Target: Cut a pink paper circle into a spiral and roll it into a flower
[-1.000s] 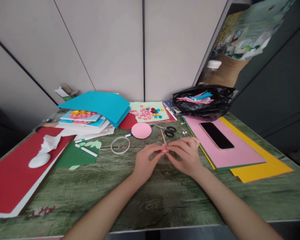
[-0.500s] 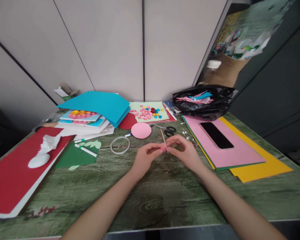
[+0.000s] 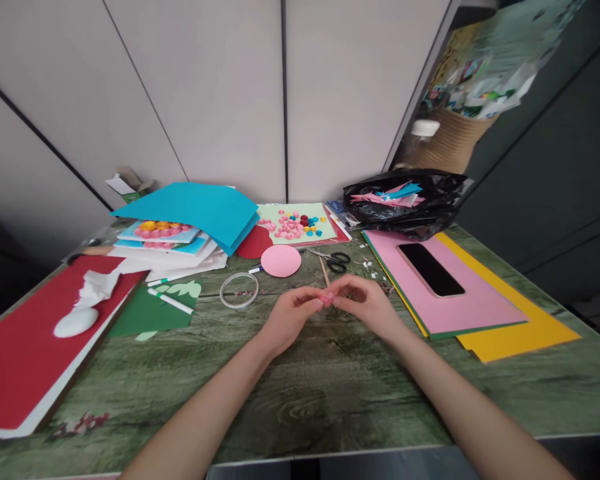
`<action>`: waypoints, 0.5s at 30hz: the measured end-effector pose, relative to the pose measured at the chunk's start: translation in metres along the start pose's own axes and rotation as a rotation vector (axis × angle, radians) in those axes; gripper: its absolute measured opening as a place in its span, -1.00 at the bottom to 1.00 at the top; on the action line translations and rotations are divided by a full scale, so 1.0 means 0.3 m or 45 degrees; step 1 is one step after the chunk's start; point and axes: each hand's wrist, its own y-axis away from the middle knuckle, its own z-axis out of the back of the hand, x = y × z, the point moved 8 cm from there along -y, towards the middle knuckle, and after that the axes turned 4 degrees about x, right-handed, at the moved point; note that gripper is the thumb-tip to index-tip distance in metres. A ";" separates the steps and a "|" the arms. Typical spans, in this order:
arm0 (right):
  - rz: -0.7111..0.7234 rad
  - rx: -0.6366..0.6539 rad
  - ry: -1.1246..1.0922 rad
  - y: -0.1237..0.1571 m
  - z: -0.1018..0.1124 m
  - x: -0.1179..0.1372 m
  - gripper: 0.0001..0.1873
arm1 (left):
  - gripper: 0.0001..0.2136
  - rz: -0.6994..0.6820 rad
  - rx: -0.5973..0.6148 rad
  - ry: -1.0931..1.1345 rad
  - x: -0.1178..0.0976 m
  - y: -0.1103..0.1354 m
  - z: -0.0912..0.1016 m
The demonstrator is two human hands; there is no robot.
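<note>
My left hand (image 3: 294, 316) pinches a small pink paper piece (image 3: 325, 299) between thumb and forefinger. The fingertips of my right hand (image 3: 364, 303) close on the same piece from the other side, so both hands meet over the tabletop. Just beyond the fingers shows a thin wooden stick (image 3: 324, 270), its near end hidden by my hands. Black-handled scissors (image 3: 337, 261) lie behind it. A pink paper circle (image 3: 281, 261) and a roll of clear tape (image 3: 239, 291) are to the left of my hands.
Pink, yellow and blue paper rolls (image 3: 290, 229) sit on a pale green sheet. On the right, a phone (image 3: 431, 269) rests on coloured paper (image 3: 460, 313), with a black bag (image 3: 430, 200) of scraps behind. Blue sheets (image 3: 190, 207), a red sheet (image 3: 25, 340) and markers (image 3: 171, 301) lie left.
My right fingers have closed in over the pink paper piece, nearer my left fingertips. More of the wooden stick's near end is covered now. The view has shifted slightly.
</note>
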 end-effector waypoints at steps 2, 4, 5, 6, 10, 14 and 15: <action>-0.014 -0.009 0.004 0.000 0.003 -0.004 -0.90 | -0.87 0.024 0.031 0.052 0.009 -0.002 -0.001; -0.027 -0.015 0.013 0.000 0.006 -0.006 -0.90 | -0.86 0.040 0.060 0.084 0.017 -0.003 -0.001; -0.033 -0.017 0.017 0.000 0.007 -0.006 -0.90 | -0.86 0.047 0.071 0.098 0.021 -0.003 0.000; -0.038 -0.017 0.018 0.000 0.007 -0.007 -0.90 | -0.86 0.053 0.079 0.113 0.025 -0.003 0.002; -0.037 -0.013 0.004 0.000 0.004 -0.003 -0.91 | -0.87 0.069 0.099 0.189 0.034 -0.003 0.001; -0.027 -0.010 0.016 -0.001 0.002 -0.001 -0.92 | -0.87 0.102 0.094 0.235 0.038 -0.001 0.000; -0.027 -0.007 0.019 -0.001 0.003 -0.002 -0.92 | -0.87 0.112 0.094 0.241 0.039 -0.001 -0.001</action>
